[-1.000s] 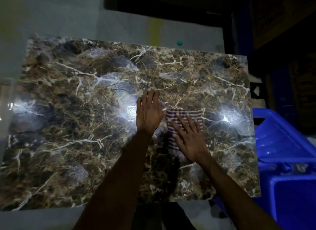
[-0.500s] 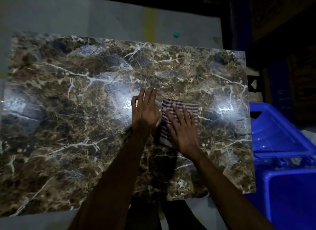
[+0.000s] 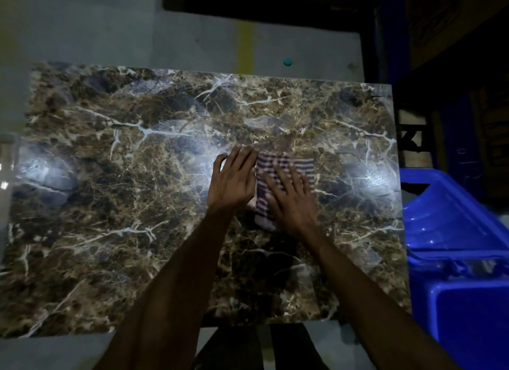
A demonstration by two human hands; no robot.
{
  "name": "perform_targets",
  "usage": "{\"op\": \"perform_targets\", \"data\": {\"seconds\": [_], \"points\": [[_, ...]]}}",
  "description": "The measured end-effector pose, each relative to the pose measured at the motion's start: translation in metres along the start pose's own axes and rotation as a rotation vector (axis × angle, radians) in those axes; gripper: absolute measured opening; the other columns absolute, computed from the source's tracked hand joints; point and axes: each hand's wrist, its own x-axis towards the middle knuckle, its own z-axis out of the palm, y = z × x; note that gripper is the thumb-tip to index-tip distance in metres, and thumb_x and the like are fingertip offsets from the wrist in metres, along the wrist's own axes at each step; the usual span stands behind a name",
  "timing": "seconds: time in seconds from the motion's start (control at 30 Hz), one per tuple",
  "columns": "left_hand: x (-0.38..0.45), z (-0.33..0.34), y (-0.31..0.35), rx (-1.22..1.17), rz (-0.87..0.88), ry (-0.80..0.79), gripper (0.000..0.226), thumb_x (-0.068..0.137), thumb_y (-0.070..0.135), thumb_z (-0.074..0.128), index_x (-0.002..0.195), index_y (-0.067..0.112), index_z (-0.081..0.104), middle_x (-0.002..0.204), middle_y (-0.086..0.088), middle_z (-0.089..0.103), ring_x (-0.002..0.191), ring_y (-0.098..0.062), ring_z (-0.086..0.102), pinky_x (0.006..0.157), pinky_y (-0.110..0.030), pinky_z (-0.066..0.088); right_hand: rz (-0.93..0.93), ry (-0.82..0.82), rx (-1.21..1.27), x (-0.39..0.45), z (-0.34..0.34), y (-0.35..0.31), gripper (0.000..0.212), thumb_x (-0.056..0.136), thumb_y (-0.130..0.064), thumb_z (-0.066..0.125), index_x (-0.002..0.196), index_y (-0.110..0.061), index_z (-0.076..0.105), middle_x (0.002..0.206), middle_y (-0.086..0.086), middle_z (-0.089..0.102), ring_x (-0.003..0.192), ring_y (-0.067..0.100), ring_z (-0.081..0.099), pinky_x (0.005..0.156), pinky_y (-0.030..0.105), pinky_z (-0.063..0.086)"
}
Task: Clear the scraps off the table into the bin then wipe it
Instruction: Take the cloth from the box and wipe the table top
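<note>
Dim light falls on the marble-patterned table (image 3: 115, 193). Near its middle the left hand (image 3: 232, 182) lies flat, fingers straight and together, just beside a striped cloth (image 3: 286, 166) — the right hand (image 3: 293, 197) presses on that cloth with fingers spread. Off the table's right edge stands a blue bin (image 3: 454, 232).

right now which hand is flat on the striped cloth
The right hand, fingers spread on the striped cloth. The left hand lies on the bare marble table beside it.

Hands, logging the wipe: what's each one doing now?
Left hand: open, flat on the table.
Right hand: open, pressing the striped cloth.
</note>
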Motion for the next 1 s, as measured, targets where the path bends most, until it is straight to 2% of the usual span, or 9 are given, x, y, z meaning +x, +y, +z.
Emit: {"op": "perform_targets", "data": {"seconds": [0.07,0.17,0.3,0.47,0.6,0.7,0.8,0.9,1.0], "points": [[0.004,-0.003,0.002,0.026,0.007,-0.035,0.044,0.102,0.028,0.045,0.144,0.018,0.054,0.152,0.0,0.051,0.148,-0.022,0.036,0.115,-0.046,0.028,-0.042,-0.038,-0.003,-0.02,-0.007,0.022,0.056,0.112,-0.048,0.029,0.165,-0.042,0.012,0.175,-0.003,0.006,0.162,0.027,0.0,0.129,0.053,0.012],[0.009,-0.002,0.027,0.065,-0.092,-0.053,0.045,0.094,0.027,0.046,0.136,0.014,0.054,0.143,-0.006,0.052,0.143,-0.03,0.039,0.113,-0.053,0.027,0.075,0.001,0.012,-0.021,-0.019,0.056,0.055,0.112,-0.047,0.026,0.165,-0.039,0.015,0.175,-0.002,0.007,0.162,0.026,0.0,0.128,0.053,0.012],[0.004,0.023,0.077,0.044,-0.303,0.013,0.057,0.099,0.031,0.041,0.152,0.01,0.042,0.162,-0.014,0.036,0.155,-0.031,0.022,0.127,-0.056,0.009,0.209,0.11,0.038,0.025,-0.022,0.06,0.055,0.113,-0.048,0.024,0.166,-0.035,0.017,0.175,0.001,0.009,0.162,0.03,0.001,0.129,0.053,0.009],[-0.001,0.029,0.07,0.035,-0.093,0.029,0.053,0.101,0.024,0.046,0.153,0.011,0.044,0.161,-0.006,0.041,0.155,-0.025,0.026,0.126,-0.054,0.018,0.072,0.131,0.042,0.02,-0.006,0.05,0.054,0.113,-0.045,0.032,0.164,-0.031,0.027,0.173,0.005,0.018,0.161,0.033,0.01,0.126,0.057,0.016],[0.001,0.029,0.075,-0.003,-0.117,0.016,0.052,0.103,0.025,0.041,0.154,0.015,0.044,0.161,-0.003,0.042,0.154,-0.022,0.027,0.126,-0.054,0.015,-0.115,0.023,-0.007,-0.027,-0.009,0.082,0.055,0.111,-0.046,0.032,0.165,-0.038,0.021,0.174,-0.001,0.015,0.161,0.03,0.006,0.129,0.053,0.011],[0.0,0.03,0.074,-0.024,-0.069,-0.002,0.051,0.103,0.025,0.044,0.154,0.017,0.045,0.159,0.0,0.044,0.153,-0.022,0.029,0.126,-0.052,0.016,0.03,-0.012,0.01,-0.03,-0.019,0.107,0.055,0.111,-0.05,0.025,0.165,-0.042,0.013,0.175,-0.004,0.007,0.162,0.027,-0.001,0.129,0.053,0.009],[0.001,0.03,0.075,-0.031,-0.053,0.002,0.051,0.103,0.026,0.046,0.153,0.017,0.047,0.159,0.0,0.045,0.153,-0.02,0.03,0.125,-0.052,0.017,0.201,0.085,0.045,0.004,-0.025,0.105,0.056,0.111,-0.051,0.025,0.165,-0.039,0.017,0.175,-0.003,0.009,0.162,0.027,0.0,0.128,0.055,0.008],[0.001,0.029,0.078,-0.066,-0.066,0.041,0.049,0.102,0.024,0.049,0.15,0.017,0.05,0.157,0.001,0.048,0.152,-0.019,0.033,0.125,-0.051,0.019,0.213,0.161,0.039,0.034,-0.02,0.087,0.056,0.112,-0.05,0.029,0.165,-0.035,0.02,0.174,0.002,0.014,0.161,0.033,0.007,0.128,0.055,0.009],[0.003,0.025,0.077,-0.107,-0.08,0.056,0.047,0.101,0.022,0.052,0.148,0.016,0.053,0.156,0.001,0.049,0.151,-0.018,0.035,0.124,-0.051,0.021,0.104,0.244,0.04,0.029,-0.009,0.068,0.054,0.111,-0.045,0.04,0.162,-0.027,0.034,0.17,0.009,0.027,0.158,0.036,0.02,0.124,0.059,0.021]]}}
